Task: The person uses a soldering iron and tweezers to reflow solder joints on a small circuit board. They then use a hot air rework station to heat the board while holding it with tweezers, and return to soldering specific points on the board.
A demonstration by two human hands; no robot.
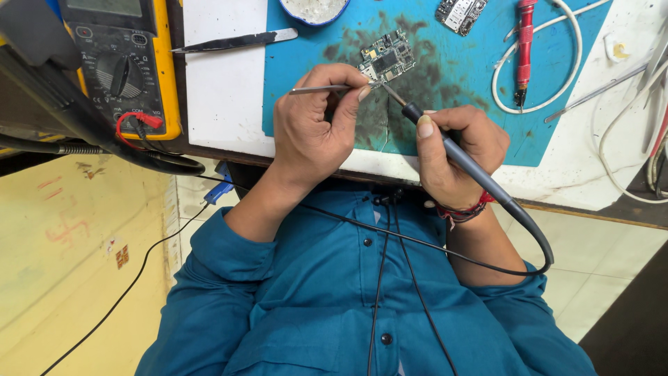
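1. Nearest the camera, a blue shirt (362,306) fills the lower middle of the frame, with thin black cables (379,278) running down over it.
2. Above it, at frame centre-left, the left hand (313,136) is closed around metal tweezers (321,89), pinched between thumb and forefinger; the tweezer tips reach right to the lower edge of a small circuit board (385,58).
3. At centre-right, the right hand (456,150) grips a dark soldering iron (456,157) like a pen. Its thin metal tip points up-left and meets the same lower edge of the board, just beside the tweezer tips. A red thread band (465,209) sits on this wrist, and the iron's grey cord (539,240) loops down past the forearm.
4. That circuit board lies tilted on a blue work mat (459,104), upper centre of the frame, on a dark, sooty patch of the mat.
5. Upper right on the mat: a second small board (459,14) at the top edge, and a red-handled tool (523,42) inside a loop of white cable (567,69).
6. Top centre, a round dish (314,10) with a blue rim is cut off by the frame edge; a second pair of tweezers (233,42) lies to its left on the white tabletop (223,104).
7. Upper left, a yellow-cased multimeter (122,63) stands with a red plug in its socket.
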